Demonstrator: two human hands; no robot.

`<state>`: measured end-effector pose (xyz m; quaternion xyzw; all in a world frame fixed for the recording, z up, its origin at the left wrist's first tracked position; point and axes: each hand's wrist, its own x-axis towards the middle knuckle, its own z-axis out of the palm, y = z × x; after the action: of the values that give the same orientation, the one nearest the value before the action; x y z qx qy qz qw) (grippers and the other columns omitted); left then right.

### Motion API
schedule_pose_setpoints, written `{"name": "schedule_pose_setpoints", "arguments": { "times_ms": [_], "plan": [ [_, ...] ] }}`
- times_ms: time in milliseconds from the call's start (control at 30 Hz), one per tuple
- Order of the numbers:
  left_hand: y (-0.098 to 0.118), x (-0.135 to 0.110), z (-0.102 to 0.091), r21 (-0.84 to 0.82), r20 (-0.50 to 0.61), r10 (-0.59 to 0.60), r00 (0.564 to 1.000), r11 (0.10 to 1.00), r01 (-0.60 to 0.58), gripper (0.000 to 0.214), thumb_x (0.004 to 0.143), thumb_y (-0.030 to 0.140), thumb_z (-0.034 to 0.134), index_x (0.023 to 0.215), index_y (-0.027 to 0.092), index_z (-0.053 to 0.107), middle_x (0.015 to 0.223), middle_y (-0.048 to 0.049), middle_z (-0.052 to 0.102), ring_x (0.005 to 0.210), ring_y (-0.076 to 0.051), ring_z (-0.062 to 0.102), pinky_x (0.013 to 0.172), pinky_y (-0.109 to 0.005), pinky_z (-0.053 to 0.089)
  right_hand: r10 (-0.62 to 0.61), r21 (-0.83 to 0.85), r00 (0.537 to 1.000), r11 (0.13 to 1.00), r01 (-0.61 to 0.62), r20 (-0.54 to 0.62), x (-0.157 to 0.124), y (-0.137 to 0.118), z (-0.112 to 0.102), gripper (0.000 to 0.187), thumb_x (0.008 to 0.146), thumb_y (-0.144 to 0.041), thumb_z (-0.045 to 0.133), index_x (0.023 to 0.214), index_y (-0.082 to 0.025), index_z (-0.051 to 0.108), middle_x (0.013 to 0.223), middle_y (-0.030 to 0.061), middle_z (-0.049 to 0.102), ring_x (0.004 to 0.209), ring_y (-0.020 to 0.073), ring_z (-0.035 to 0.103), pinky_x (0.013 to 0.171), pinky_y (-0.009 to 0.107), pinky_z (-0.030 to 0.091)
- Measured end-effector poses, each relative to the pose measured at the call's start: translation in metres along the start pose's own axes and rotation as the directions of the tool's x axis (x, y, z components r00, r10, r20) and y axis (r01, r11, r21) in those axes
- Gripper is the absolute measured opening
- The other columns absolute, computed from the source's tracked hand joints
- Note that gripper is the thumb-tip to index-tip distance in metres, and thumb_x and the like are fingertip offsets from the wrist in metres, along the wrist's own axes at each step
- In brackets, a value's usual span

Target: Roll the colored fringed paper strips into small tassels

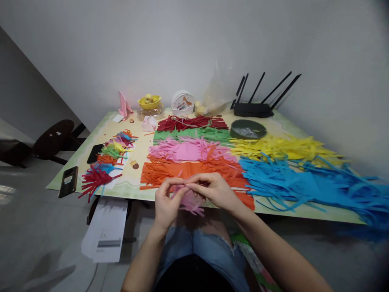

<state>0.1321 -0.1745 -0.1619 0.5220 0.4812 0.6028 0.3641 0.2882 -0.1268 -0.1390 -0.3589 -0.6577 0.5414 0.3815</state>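
Both my hands meet at the table's front edge, over my lap. My left hand (167, 202) pinches a small bunch of pink fringed paper (192, 202), whose strips hang down below the fingers. Close against it, the fingertips of my right hand (214, 190) are pressed on the top of the same bunch. Just behind the hands lies orange fringed paper (182, 167), then pink fringed paper (188, 151), green fringed paper (194, 134) and dark red fringed paper (194, 123). To the right spread yellow fringed paper (282, 148) and blue fringed paper (298, 182).
A garland of coloured tassels (106, 162) lies on the left, beside two phones (69, 181). Along the wall stand a black router (253, 108), a dark green bowl (248, 129), a yellow fruit basket (149, 103) and a white giraffe box (182, 103). Paper sheets (109, 231) hang below the edge.
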Motion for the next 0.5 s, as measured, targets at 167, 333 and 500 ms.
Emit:
{"name": "schedule_pose_setpoints", "arguments": {
  "times_ms": [167,333,500],
  "plan": [
    [-0.0025,-0.0002,0.0029,0.054,-0.049,0.003,0.999,0.999,0.000,0.010,0.076,0.024,0.072,0.083,0.017,0.072,0.081,-0.0046,0.071,0.079,-0.017,0.066,0.076,-0.028,0.050,0.076,0.029,0.996,0.997,-0.074,-0.053,0.0011,-0.0025,0.0039,0.034,0.073,-0.047,0.070,0.070,-0.012,0.074,0.044,-0.0024,0.053,0.035,0.0045,0.039,0.033,0.016,0.031],
    [0.0001,0.0001,0.0085,0.057,-0.119,0.040,0.992,0.998,-0.033,0.007,0.076,0.023,0.070,0.079,0.016,0.071,0.077,-0.0048,0.071,0.077,-0.017,0.066,0.077,-0.029,0.051,0.066,0.052,0.986,0.997,-0.059,-0.151,0.0004,-0.0070,0.0055,0.031,0.073,-0.044,0.071,0.072,-0.013,0.073,0.042,-0.0032,0.052,0.034,0.0052,0.040,0.033,0.017,0.030],
    [-0.0019,0.0046,0.0061,0.019,-0.161,0.011,0.987,1.000,-0.008,0.007,0.075,0.022,0.070,0.076,0.015,0.069,0.074,-0.0047,0.070,0.073,-0.016,0.065,0.074,-0.028,0.051,0.017,0.053,0.977,0.999,-0.006,-0.210,0.0012,-0.0088,0.0080,0.028,0.074,-0.042,0.071,0.074,-0.014,0.072,0.044,-0.0024,0.056,0.034,0.0060,0.042,0.034,0.018,0.033]
  ]
}}
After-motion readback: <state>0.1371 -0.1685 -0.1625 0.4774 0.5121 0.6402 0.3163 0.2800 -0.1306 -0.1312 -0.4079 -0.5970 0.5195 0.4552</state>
